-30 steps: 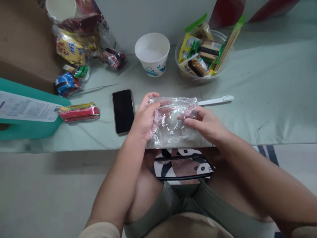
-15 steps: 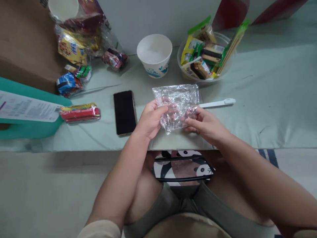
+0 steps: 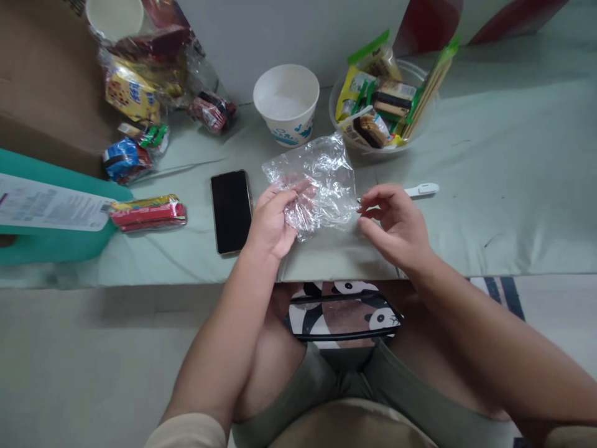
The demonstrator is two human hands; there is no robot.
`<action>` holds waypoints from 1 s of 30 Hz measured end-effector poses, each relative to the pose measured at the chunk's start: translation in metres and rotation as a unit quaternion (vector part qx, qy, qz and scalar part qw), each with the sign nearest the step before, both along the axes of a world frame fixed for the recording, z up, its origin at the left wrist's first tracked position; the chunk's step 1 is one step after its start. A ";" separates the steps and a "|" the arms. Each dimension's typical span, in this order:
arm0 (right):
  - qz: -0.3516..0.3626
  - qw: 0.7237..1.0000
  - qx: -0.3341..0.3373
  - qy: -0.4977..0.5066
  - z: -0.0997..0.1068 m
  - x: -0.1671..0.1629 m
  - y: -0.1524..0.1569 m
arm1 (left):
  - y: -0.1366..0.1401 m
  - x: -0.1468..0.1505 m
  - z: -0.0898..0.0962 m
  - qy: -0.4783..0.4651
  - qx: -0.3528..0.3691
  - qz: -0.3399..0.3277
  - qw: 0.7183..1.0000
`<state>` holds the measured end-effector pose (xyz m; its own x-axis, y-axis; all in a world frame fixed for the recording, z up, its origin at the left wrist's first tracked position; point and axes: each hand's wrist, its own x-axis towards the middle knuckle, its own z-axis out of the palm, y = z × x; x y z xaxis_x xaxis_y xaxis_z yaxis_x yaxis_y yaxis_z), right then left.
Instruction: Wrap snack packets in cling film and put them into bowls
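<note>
My left hand [image 3: 275,223] grips a clear plastic bag [image 3: 329,177] between thumb and fingers, above the table near its front edge. The bag is crinkled, looks flat, and spreads up and to the right. My right hand [image 3: 396,225] is just right of the bag, its fingers curved with a gap between thumb and forefinger; nothing shows in it. Behind that hand lies a slim white tool [image 3: 425,190], one end hidden by the fingers. A black phone [image 3: 231,211] rests just left of my left hand. Beyond the bag stands a white paper cup [image 3: 285,102] with blue print.
At the back right, a clear bowl [image 3: 431,134] holds wrapped snacks and sticks. Several packaged snacks [image 3: 133,90] lie at the left, near a brown box [image 3: 51,81]. A red packet [image 3: 149,214] touches the green container [image 3: 60,249]. The table's front edge runs below my hands.
My right hand has let go of the plastic bag and moved slightly right. The bag, held in my left hand, has tilted and shifted up and left.
</note>
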<state>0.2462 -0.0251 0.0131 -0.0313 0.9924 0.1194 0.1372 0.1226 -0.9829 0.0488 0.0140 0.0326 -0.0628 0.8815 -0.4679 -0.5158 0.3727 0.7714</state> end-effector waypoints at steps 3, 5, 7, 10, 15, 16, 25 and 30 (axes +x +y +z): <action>0.008 0.999 0.022 -0.049 -0.001 -0.001 -0.001 | -0.002 0.004 -0.001 -0.005 -0.024 -0.012 1.000; -0.009 0.997 0.029 -0.077 -0.002 -0.002 -0.001 | -0.003 0.006 -0.001 0.011 -0.040 -0.032 0.999; -0.018 0.994 0.033 -0.099 -0.003 -0.003 0.000 | -0.005 0.008 -0.002 0.029 -0.051 -0.054 0.997; -0.043 0.990 0.033 -0.130 -0.001 -0.003 0.002 | -0.006 0.008 -0.003 0.037 -0.048 -0.068 0.996; -0.081 0.992 0.063 -0.074 0.004 -0.005 0.003 | -0.006 0.011 -0.004 0.028 -0.050 -0.065 0.996; -0.076 0.993 0.066 -0.054 0.004 -0.006 0.003 | -0.007 0.013 -0.004 0.027 -0.051 -0.063 0.996; -0.144 0.989 -0.010 -0.030 0.000 -0.002 0.003 | 0.003 0.006 -0.008 0.037 -0.051 0.025 0.998; -0.122 0.988 0.065 -0.064 -0.006 -0.001 0.007 | 0.002 0.008 -0.005 0.009 -0.059 -0.014 0.998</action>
